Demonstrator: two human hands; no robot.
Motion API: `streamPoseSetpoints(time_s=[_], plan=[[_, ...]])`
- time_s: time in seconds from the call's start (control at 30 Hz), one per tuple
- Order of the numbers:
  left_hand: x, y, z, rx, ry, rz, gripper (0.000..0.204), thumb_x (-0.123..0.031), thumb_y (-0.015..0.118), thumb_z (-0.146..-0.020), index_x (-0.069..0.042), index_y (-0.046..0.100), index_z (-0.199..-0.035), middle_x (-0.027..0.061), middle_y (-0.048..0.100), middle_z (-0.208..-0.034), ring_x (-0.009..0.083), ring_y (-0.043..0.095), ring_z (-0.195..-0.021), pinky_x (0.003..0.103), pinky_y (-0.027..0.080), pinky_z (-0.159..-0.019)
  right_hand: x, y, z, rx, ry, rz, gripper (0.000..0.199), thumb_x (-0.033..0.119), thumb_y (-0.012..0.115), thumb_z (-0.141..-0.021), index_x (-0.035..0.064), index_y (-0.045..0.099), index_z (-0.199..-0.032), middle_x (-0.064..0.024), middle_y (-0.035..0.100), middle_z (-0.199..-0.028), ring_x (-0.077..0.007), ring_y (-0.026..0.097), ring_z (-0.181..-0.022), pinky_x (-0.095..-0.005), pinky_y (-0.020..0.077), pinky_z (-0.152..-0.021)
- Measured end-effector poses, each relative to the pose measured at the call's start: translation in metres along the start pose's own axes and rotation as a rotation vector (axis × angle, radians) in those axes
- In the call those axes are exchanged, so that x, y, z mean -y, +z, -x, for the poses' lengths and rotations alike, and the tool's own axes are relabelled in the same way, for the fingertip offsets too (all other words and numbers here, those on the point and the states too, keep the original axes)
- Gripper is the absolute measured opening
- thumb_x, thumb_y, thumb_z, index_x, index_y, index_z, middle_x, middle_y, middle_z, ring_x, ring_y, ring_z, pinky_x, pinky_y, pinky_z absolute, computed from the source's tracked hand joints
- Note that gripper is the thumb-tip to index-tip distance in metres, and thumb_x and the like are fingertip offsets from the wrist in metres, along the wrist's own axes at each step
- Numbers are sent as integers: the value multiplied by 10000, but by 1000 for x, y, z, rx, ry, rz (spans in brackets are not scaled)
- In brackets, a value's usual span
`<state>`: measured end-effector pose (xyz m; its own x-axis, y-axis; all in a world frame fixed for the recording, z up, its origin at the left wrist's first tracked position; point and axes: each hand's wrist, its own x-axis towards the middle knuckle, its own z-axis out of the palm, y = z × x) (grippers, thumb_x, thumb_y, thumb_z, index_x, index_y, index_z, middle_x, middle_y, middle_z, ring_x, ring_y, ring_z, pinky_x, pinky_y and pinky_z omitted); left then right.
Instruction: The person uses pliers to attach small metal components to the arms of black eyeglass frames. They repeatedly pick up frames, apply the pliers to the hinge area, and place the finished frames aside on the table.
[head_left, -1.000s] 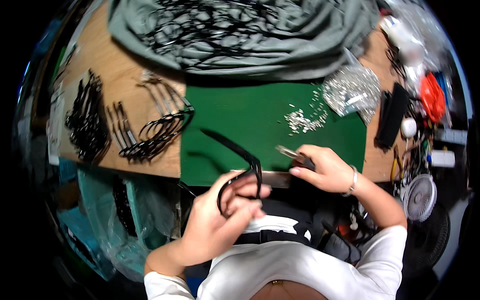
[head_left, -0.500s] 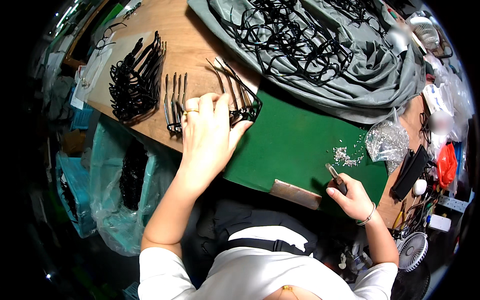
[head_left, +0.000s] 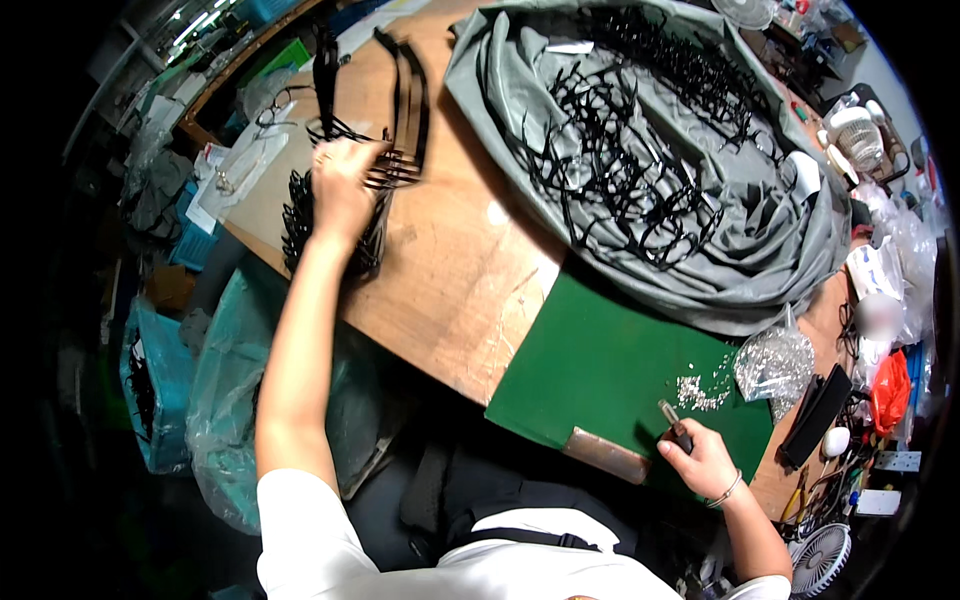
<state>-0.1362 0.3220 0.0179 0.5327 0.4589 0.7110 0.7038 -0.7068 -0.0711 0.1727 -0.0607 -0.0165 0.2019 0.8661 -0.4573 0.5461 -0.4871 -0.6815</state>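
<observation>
The left hand (head_left: 340, 190) reaches far out over the wooden table (head_left: 450, 270), gripping a bunch of black eyeglass frames (head_left: 395, 165) above a dark stack of frames (head_left: 300, 215). The right hand (head_left: 700, 462) clasps a small tool (head_left: 672, 422) on the green mat (head_left: 600, 370), with tiny screws (head_left: 700, 390) just beyond its tip.

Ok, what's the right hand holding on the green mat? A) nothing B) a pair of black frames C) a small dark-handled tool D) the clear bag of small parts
C: the right hand has its grip closed round a small dark-handled tool at the near edge of the green mat; the black frames are at the left hand.
</observation>
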Motion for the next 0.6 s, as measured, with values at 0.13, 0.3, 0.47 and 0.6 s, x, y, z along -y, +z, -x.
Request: streamPoseSetpoints(time_s=[0.13,0.3,0.47,0.6], plan=[[93,18,-1,556,-408,-235,166,-40,573,-682,-143,636,-797,80,595,-874,261,532,-926,517,269,-913,-6,6,-1,-35,-55,48,261,242,614,-731,0,558,-811,-146,562,-657,-259,563,-598,-319,440,-563],[86,26,-8,804,-541,-214,252,14,491,-689,-129,623,-849,101,593,-957,276,520,-988,559,242,-927,-2,4,-3,-62,20,50,276,261,619,-725,2,556,-799,-155,553,-634,-283,564,-595,-332,439,-559],[45,15,-3,637,-274,-187,306,20,458,-687,-82,564,-956,134,552,-990,300,504,-964,495,351,-829,-6,4,-6,-35,-28,93,278,269,590,-742,12,560,-843,-184,571,-707,-329,568,-654,-372,448,-594],[-121,16,-8,461,41,525,327,56,497,-654,-27,539,-968,118,568,-885,206,550,-871,310,464,-734,-5,0,-9,-44,-24,94,288,285,570,-752,14,558,-848,-178,577,-704,-331,572,-669,-381,449,-610]])
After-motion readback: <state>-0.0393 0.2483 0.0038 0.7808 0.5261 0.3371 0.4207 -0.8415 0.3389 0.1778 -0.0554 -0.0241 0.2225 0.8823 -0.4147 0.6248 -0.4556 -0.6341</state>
